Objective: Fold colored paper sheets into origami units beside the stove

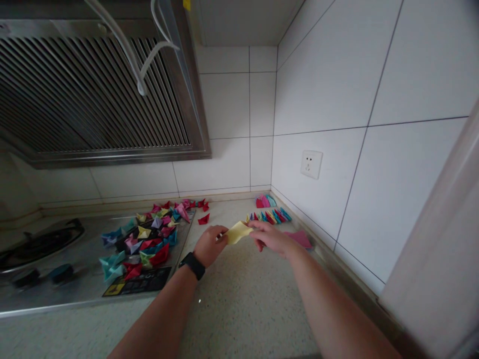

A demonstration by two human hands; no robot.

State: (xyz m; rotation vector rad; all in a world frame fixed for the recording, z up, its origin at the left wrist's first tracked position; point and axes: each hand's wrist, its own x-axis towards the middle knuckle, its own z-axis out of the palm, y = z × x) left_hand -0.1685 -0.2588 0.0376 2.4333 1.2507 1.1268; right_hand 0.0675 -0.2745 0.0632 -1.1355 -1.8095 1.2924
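Observation:
A piece of yellow paper (238,233) is stretched between my two hands above the countertop. My left hand (210,245), with a dark watch on its wrist, pinches the paper's left end. At the right end, my right hand (270,236) holds the paper between thumb and fingers. Beyond my hands stands a row of small folded papers (275,216) in several colours. Pink paper (299,239) lies beside my right wrist, partly hidden by it. To the left, many folded paper boats (149,244) in mixed colours are heaped together.
The boats rest on a gas stove (86,289) with a burner (41,242) and knobs. A range hood (105,99) hangs above it. A single red boat (204,219) sits on the countertop (247,309). More coloured papers (265,201) lie in the corner. The right wall has a socket (311,164).

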